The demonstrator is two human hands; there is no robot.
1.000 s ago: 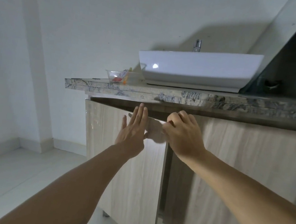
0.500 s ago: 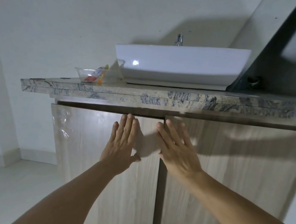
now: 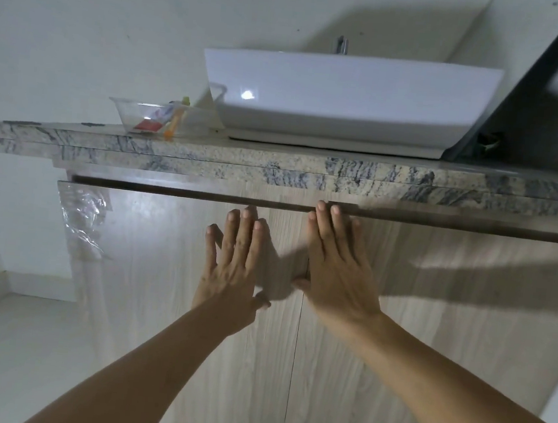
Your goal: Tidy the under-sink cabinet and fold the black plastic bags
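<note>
White plaster walls and pale floor tiles frame a bathroom vanity seen from low down. Against its front, the left hand [image 3: 233, 268] lies flat with straight, slightly spread fingers on the left cabinet door [image 3: 148, 266], gripping nothing. The right hand [image 3: 337, 269] is likewise flat and unclenched on the right cabinet door [image 3: 447, 332], its fingertips reaching the door's top edge beside the centre seam.

A second ago the right hand was curled round the edge of the right door, which stood ajar with a dark gap showing; half a second ago both palms had flattened and the gap had narrowed. Now the two doors meet in a thin vertical line and sit flush, so the cabinet is closed, with the hands higher on the panels than before.

Both doors are flat slabs of light wood-grain laminate; crinkled clear film [image 3: 80, 221] clings to the left door's upper outer corner. A dark recessed strip runs above them. Over that juts a thick, speckled grey-and-beige stone countertop [image 3: 207, 162] with a doubled edge. On it sits a glossy white rectangular basin [image 3: 351, 98] with tapering sides, a metal tap [image 3: 340, 45] behind it, and a clear plastic container [image 3: 143, 117] holding small red and orange items.
</note>
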